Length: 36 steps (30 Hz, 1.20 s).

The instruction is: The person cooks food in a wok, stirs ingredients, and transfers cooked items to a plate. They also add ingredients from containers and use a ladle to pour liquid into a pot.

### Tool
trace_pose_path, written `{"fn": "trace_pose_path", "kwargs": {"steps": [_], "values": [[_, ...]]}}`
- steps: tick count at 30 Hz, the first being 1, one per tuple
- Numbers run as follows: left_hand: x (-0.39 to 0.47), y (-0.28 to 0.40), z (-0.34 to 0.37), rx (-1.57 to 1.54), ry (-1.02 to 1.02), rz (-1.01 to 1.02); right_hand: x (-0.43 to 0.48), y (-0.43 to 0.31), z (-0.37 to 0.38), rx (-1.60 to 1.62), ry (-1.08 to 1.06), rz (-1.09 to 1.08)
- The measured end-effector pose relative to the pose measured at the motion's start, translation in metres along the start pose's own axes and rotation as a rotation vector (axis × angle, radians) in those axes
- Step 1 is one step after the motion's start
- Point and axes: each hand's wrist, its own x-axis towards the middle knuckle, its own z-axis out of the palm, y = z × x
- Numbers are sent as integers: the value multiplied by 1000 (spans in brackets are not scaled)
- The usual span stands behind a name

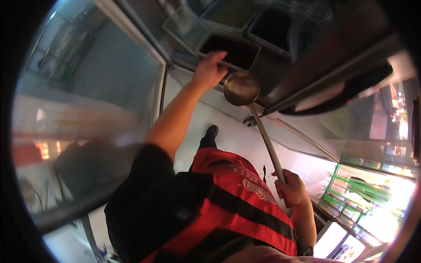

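Observation:
My right hand (291, 187) is closed round the handle of a long metal ladle (241, 88), whose round bowl is up near the shelf's edge. The bowl looks shiny and brownish. To its left, my left hand (210, 70) reaches over the near rim of a plastic container (258, 54) with dark contents. Its fingers are partly bent and slightly blurred; I see nothing held in them. A wide container (230, 28) and another dark-filled one (271, 31) stand farther in.
A steel-framed door panel (131, 65) with a reflecting surface stands open on the left. A metal-edged surface (329, 72) slants across the right. Below lies the tiled floor (230, 131), with my shoe (212, 131) on it. Green-edged racks (358, 190) stand at the lower right.

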Motion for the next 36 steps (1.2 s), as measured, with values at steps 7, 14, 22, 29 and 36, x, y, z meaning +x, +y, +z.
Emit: {"fn": "trace_pose_path", "kwargs": {"steps": [7,14,22,29,36], "values": [[134,-107,103,575,-854,4,-11,-68,55,121,182,214],[141,-100,87,479,-1090,220,-4,-99,83,204,271,195],[154,-148,93,127,-1084,239,3,-129,90,196,352,184],[186,-110,9,-155,-981,-351,33,-144,82,308,306,53],[217,-93,-19,-169,-868,-108,77,-160,87,412,204,-57]]}}
